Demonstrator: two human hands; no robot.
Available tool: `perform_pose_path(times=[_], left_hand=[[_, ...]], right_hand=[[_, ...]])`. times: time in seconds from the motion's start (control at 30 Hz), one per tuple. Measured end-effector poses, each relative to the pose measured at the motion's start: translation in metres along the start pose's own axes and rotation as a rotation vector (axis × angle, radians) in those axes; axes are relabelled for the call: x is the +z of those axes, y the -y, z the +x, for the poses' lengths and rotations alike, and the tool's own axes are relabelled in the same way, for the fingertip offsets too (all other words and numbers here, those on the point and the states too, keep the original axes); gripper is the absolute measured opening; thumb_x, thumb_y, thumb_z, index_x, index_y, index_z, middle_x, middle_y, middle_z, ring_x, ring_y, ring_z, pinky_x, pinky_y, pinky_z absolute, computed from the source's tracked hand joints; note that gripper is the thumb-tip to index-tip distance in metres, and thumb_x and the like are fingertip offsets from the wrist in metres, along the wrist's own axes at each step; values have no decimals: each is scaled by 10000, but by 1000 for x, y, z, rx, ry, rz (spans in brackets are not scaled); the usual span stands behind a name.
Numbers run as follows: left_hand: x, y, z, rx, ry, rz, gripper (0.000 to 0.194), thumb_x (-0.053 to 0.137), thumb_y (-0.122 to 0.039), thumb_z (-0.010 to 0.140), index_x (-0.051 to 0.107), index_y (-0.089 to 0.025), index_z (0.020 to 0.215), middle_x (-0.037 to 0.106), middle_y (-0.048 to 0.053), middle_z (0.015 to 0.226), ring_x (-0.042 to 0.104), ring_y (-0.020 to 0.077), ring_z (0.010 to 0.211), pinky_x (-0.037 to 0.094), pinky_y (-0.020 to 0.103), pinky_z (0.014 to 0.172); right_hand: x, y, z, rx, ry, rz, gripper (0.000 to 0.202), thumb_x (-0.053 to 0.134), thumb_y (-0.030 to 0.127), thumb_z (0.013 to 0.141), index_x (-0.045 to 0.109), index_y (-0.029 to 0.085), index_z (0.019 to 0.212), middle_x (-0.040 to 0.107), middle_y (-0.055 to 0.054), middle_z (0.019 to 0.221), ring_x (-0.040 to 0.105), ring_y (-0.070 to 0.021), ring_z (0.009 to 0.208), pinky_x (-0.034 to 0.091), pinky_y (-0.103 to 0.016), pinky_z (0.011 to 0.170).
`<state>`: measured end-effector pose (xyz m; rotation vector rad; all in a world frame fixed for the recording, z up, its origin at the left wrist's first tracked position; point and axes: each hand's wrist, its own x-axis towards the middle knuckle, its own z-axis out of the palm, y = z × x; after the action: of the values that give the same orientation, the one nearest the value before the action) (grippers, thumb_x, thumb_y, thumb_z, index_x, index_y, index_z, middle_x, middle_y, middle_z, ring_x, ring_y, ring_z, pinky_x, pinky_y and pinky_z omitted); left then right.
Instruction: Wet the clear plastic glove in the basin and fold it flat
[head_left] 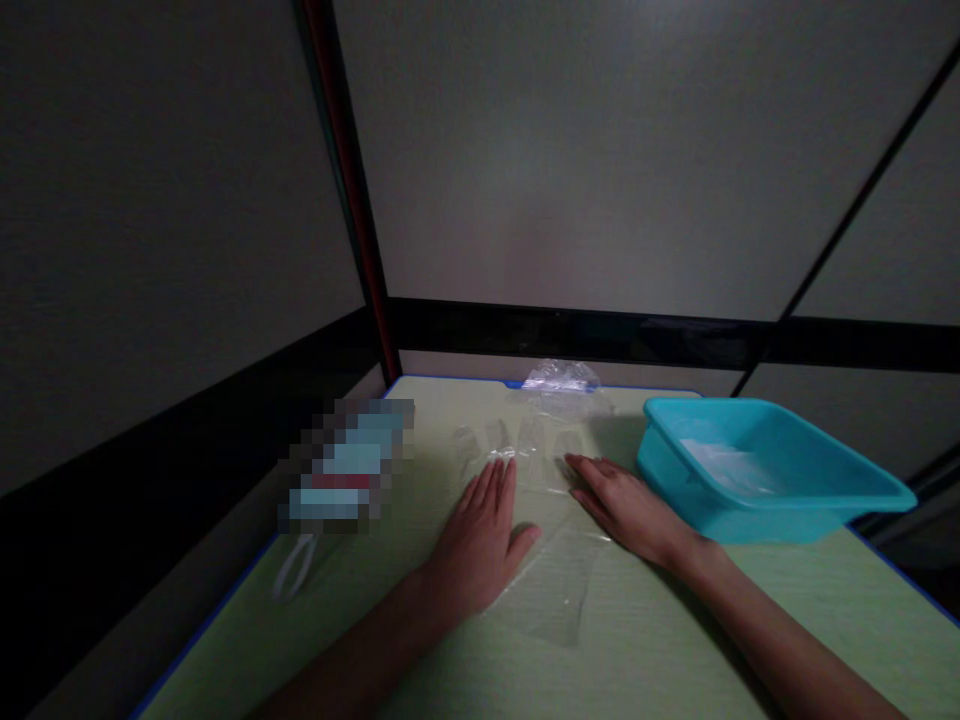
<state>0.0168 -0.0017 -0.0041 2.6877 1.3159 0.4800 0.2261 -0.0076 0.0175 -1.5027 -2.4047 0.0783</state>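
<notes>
A clear disposable plastic glove (555, 590) lies spread on the table, its fingers pointing away from me and its cuff towards me. My left hand (484, 540) rests flat on the glove's left part, fingers stretched and thumb held out to the side. On the other side, my right hand (619, 505) lies palm down with fingers extended, its fingertips touching the glove's right edge near one of its fingers. Neither hand grips anything.
Crumpled clear plastic (564, 385) lies at the table's far edge. A turquoise basin (690, 500) stands on the right with white sheet-like material (727, 468) inside. On the left lies a pixelated item (349, 465) with a white loop strap (294, 568). Wall panels rise behind the pale green table (360, 640).
</notes>
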Motion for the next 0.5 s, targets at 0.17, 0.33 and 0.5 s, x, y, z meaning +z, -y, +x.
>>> perform_pose_path(times=[0.17, 0.33, 0.5], left_hand=[[-12, 22, 6, 98, 67, -14, 657, 412, -365, 792, 131, -48, 1294, 195, 182, 1347, 160, 226, 1242, 205, 368, 1002], [-23, 40, 7, 141, 96, -28, 652, 421, -358, 791, 131, -71, 1299, 185, 175, 1352, 181, 222, 1237, 212, 369, 995], [-32, 42, 9, 168, 100, -17, 658, 440, -340, 775, 141, -79, 1299, 190, 154, 1356, 174, 214, 1239, 202, 366, 998]], right_hand=[[0, -2, 0, 4, -4, 16, 392, 318, 274, 853, 351, 124, 1214, 475, -123, 1177, 446, -203, 1065, 347, -321, 898], [0, -6, -1, 27, -10, -14, 370, 328, 262, 846, 384, 119, 1184, 492, -133, 1152, 455, -214, 1055, 360, -330, 883], [-1, -10, 2, 126, -99, -8, 340, 310, 173, 834, 412, 88, 1148, 499, -170, 1133, 482, -230, 1023, 374, -353, 865]])
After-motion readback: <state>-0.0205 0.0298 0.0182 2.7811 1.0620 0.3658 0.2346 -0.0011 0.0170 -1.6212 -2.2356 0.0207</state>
